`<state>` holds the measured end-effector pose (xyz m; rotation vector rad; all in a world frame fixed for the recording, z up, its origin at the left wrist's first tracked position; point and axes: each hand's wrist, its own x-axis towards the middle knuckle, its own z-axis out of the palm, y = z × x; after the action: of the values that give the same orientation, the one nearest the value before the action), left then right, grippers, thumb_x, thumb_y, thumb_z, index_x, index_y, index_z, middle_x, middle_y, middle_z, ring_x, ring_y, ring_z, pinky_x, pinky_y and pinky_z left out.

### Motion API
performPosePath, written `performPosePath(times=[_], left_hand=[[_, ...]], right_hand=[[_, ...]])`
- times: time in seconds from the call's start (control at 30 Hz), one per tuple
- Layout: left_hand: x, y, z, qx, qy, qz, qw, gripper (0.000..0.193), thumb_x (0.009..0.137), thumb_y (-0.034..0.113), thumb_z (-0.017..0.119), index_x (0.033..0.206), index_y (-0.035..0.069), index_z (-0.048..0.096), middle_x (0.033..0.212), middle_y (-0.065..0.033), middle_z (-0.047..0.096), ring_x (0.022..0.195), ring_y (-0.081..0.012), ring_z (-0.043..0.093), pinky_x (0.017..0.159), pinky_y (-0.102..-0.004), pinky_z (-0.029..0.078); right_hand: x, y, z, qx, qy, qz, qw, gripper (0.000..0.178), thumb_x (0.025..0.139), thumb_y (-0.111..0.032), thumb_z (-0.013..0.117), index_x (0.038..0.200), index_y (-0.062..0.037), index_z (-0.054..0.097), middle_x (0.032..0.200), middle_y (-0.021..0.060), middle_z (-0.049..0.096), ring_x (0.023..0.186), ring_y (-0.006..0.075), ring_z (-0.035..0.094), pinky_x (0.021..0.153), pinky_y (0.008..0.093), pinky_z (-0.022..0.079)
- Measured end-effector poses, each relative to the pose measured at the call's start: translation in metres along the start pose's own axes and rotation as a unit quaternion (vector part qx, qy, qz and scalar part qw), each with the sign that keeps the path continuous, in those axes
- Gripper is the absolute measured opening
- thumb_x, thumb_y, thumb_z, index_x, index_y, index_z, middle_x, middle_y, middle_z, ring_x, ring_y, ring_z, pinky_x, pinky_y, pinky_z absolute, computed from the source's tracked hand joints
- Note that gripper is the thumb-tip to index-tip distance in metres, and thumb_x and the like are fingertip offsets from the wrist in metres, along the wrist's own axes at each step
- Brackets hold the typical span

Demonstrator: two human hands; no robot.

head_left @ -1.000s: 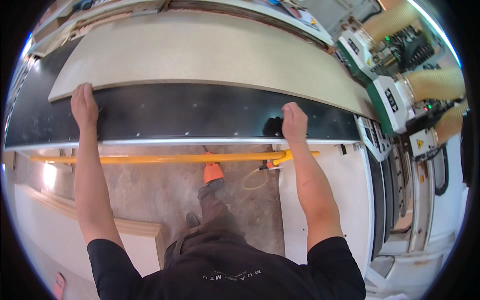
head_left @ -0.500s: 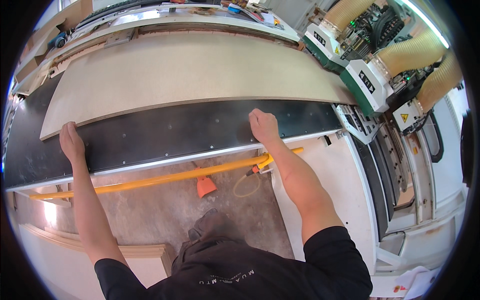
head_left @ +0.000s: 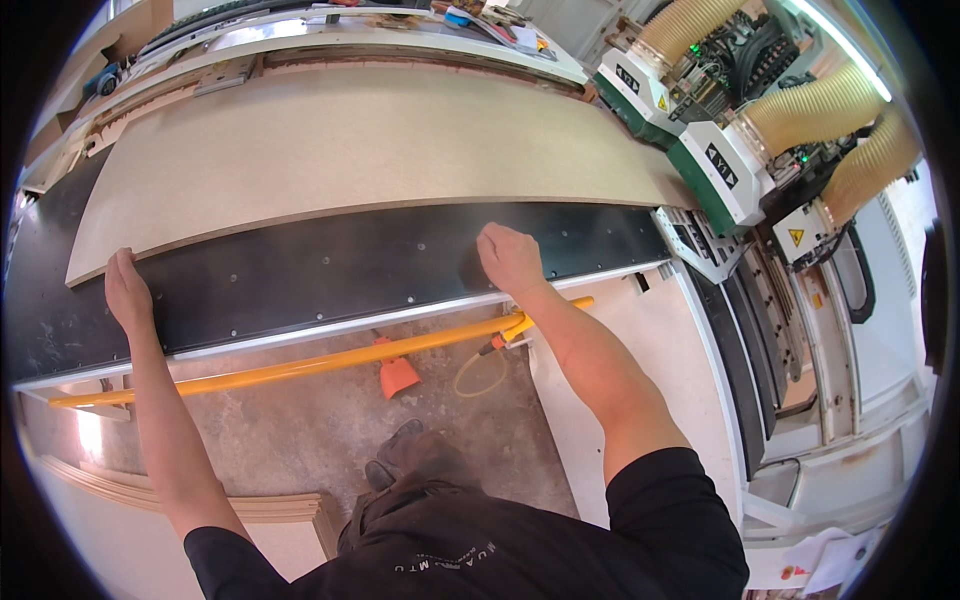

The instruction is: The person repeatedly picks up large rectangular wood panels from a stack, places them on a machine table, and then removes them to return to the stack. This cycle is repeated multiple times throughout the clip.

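Left hand [head_left: 128, 290] is lying flat on the black machine bed [head_left: 330, 275], fingers together and stretched out, fingertips touching the near left edge of the big pale board [head_left: 350, 150], holding nothing. Right hand [head_left: 510, 258] is resting on the same black bed near its middle, fingers curled under in a loose fist, gripping nothing visible, just short of the board's near edge. The board is lying across the bed, filling most of its far side, its near edge running from the left hand past the right. Signs: a yellow triangular warning label [head_left: 797, 237] is sitting on a white box at the right, and black rectangular arrow labels [head_left: 722, 165] are showing on the white and green machine heads [head_left: 715, 175]. Ribbed tan hoses [head_left: 815, 105] are rising from those heads. A yellow bar [head_left: 300, 367] is running below the bed, an orange cone-shaped piece [head_left: 397, 375] just under it on the concrete floor [head_left: 300, 430]. No containers are readable
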<state>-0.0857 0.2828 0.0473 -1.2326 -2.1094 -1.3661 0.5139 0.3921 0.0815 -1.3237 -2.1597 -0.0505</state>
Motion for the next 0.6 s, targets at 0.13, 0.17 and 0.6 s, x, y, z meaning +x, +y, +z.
performPosePath(times=[0.13,0.17,0.6], left_hand=[[0.0009,-0.0029,0.0004,0.007,-0.004,-0.003,1.000,0.040,0.102,0.028,0.036,0.103,-0.002,0.063,0.103,-0.0176,0.066,0.101,-0.0365,0.061,0.089,-0.0402,0.045],[0.0009,-0.0034,0.0006,0.001,-0.006,-0.009,1.000,0.040,0.102,0.028,0.036,0.103,-0.002,0.063,0.104,-0.0178,0.066,0.101,-0.0366,0.061,0.089,-0.0402,0.045],[0.0015,-0.0092,0.0021,-0.010,-0.005,-0.045,0.999,0.048,0.104,0.033,0.035,0.108,-0.003,0.066,0.109,-0.0181,0.069,0.106,-0.0357,0.062,0.094,-0.0405,0.046]], right_hand=[[0.0001,-0.0008,-0.0008,0.000,-0.001,0.004,1.000,0.022,0.093,-0.022,0.055,0.079,-0.0054,0.056,0.077,0.0173,0.064,0.072,0.0430,0.062,0.063,0.0516,0.049],[0.0002,-0.0010,-0.0008,0.003,0.003,0.001,1.000,0.022,0.093,-0.022,0.055,0.079,-0.0054,0.056,0.077,0.0173,0.064,0.072,0.0431,0.062,0.063,0.0516,0.050],[0.0003,0.0026,0.0018,0.006,-0.001,0.000,1.000,0.021,0.093,-0.022,0.056,0.080,-0.0058,0.057,0.078,0.0160,0.064,0.071,0.0421,0.062,0.062,0.0511,0.050]])
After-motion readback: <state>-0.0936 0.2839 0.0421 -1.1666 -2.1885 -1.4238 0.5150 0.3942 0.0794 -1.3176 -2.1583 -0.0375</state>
